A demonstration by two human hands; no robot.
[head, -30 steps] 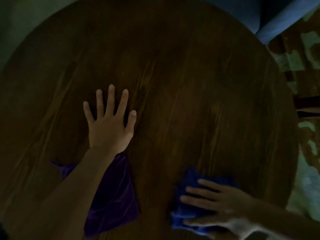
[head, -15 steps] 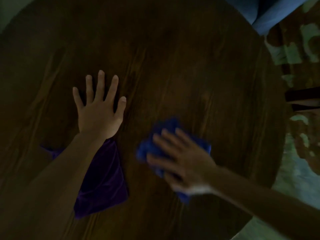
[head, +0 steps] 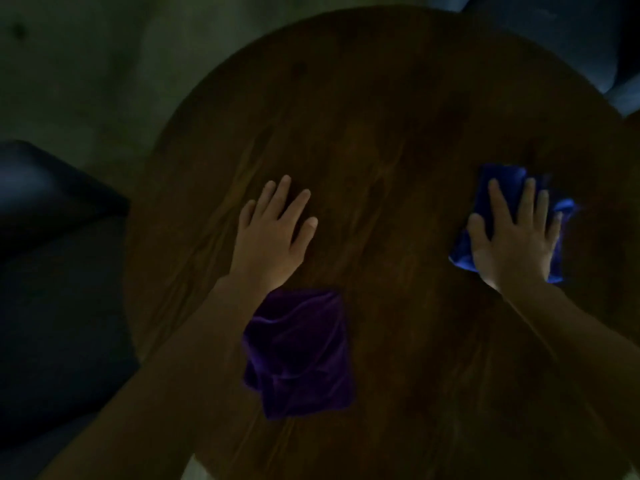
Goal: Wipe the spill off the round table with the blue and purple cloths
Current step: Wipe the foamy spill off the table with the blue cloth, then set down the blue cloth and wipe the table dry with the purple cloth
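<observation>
The round table point(head: 398, 109) fills most of what I see, dark brown wood with grain running away from me, in very dim light. I take the purple cloth point(head: 298, 351) as my marker: it lies crumpled on the table's near part, close to my body, and nothing grips it. My left forearm crosses its left edge, so part of it is hidden under the arm. Just beyond the purple cloth, my left hand point(head: 273, 233) lies palm down on the bare wood, fingers loosely spread, holding nothing. Well to the right of the purple cloth and a little farther from me, the blue cloth point(head: 502, 188) sits bunched near the table's right side. My right hand point(head: 512, 244) is flat on top of it, fingers spread and pressing it against the wood; blue folds show beyond my fingertips and at both sides of the palm. I cannot make out any spill on the surface in this gloom.
</observation>
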